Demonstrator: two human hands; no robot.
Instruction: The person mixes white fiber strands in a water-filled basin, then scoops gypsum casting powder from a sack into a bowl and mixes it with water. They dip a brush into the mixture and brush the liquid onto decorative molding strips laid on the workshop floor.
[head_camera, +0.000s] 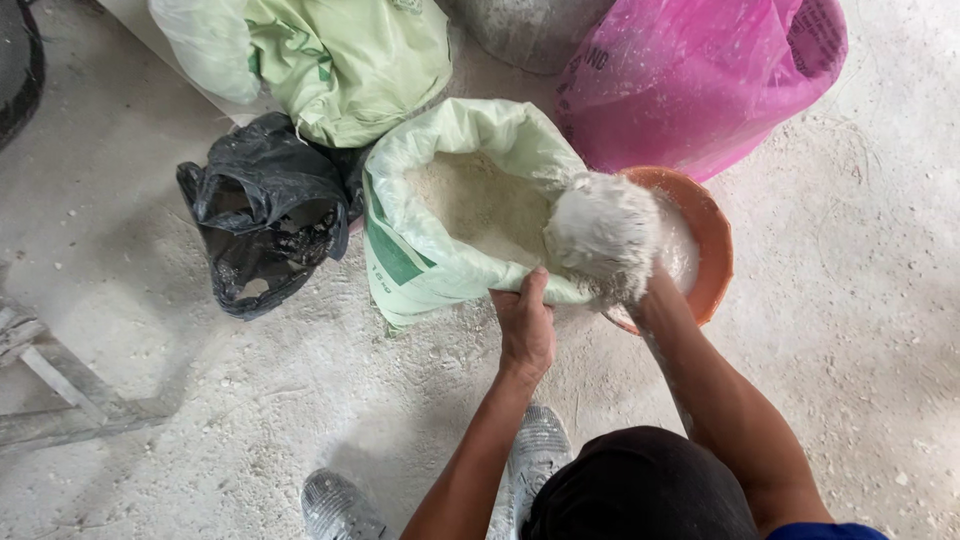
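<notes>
My left hand (524, 322) grips the near rim of an open pale green sack (420, 260) filled with white powder (480, 200). My right hand (608, 240) is coated in the white powder and carries a heaped handful of it, held between the sack's mouth and an orange bowl (716, 250) that stands just right of the sack. The bowl holds some of the same powder. My right forearm is dusted white.
A pink sack (690, 80) stands behind the bowl. A second green sack (340, 60) and a crumpled black bag (265, 215) lie to the left. The concrete floor is dusty. Wooden pieces (50, 380) lie at the left edge. My shoes (540, 445) are below.
</notes>
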